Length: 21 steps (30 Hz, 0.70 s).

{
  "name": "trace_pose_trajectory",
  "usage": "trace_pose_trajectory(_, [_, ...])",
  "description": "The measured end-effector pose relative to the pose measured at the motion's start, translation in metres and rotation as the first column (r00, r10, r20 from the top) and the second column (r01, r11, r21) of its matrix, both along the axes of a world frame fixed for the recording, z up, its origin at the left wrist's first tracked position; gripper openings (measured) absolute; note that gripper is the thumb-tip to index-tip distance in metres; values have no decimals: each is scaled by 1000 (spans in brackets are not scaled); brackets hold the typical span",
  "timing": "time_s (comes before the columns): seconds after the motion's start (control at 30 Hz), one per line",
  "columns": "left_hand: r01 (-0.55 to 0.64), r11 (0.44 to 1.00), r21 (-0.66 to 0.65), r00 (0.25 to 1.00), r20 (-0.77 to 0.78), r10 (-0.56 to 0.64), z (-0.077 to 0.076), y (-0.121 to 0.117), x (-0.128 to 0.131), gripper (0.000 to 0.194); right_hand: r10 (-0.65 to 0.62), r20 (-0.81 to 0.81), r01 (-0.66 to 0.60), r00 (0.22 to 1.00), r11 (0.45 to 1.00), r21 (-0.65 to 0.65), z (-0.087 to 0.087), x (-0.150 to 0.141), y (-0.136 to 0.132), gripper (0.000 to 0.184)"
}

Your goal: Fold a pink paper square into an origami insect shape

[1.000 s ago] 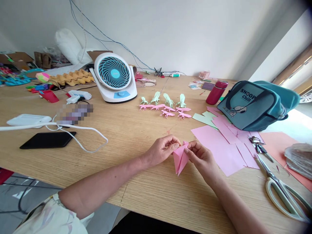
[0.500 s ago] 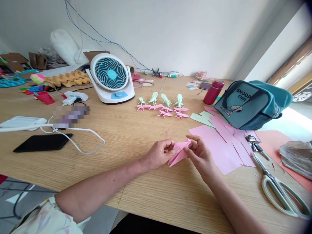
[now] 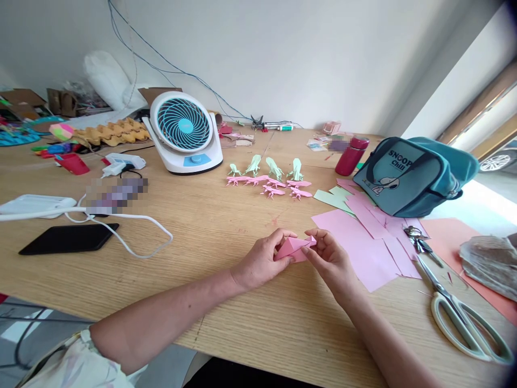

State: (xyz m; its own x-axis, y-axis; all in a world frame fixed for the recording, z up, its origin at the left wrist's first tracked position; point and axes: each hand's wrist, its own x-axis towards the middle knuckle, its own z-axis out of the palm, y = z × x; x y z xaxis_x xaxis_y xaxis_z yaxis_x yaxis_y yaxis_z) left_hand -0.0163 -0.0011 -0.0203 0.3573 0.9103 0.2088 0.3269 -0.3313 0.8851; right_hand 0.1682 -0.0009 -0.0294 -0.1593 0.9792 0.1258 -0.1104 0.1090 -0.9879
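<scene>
Between my two hands, just above the near part of the table, is a folded piece of pink origami paper (image 3: 291, 246). My left hand (image 3: 265, 255) grips its wide end, thumb below and fingers behind. At the narrow right end, my right hand (image 3: 329, 255) pinches it between thumb and fingers. Part of the paper's left side is hidden by my left fingers. Farther back stand several folded pink paper insects (image 3: 271, 189), and behind them a row of green paper insects (image 3: 274, 169). Loose pink sheets (image 3: 355, 253) lie to the right of my right hand.
Large scissors (image 3: 460, 318) and keys (image 3: 422, 245) lie at the right. A teal bag (image 3: 398, 178) and a red bottle (image 3: 352, 156) stand behind the sheets. At the left are a fan (image 3: 183, 132), a black phone (image 3: 67, 238) and a white cable (image 3: 155, 229).
The pink origami paper has turned from pointing down toward me to lying nearly sideways. My left hand has shifted its grip onto the wide end, and the camera view has swung slightly right.
</scene>
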Motion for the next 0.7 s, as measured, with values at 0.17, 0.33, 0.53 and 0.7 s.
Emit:
trace_pose_trajectory(0.17, [-17, 998, 60, 994, -103, 23, 5, -1, -1, 28, -61, 65, 60, 996, 998, 28, 10, 2, -1, 24])
trace_pose_trajectory(0.33, [16, 999, 48, 994, -106, -11, 2, 0, 0, 29, -110, 92, 103, 990, 992, 79, 10, 5, 0, 21])
trace_pose_trajectory(0.53, [30, 998, -63, 999, 12, -30, 0, 1, 1, 27, -108, 80, 103, 991, 993, 59, 11, 6, 0, 20])
trace_pose_trajectory(0.7, [23, 1000, -14, 999, -45, -23, 0, 2, 0, 27, -96, 94, 92, 991, 994, 53, 12, 5, 0, 20])
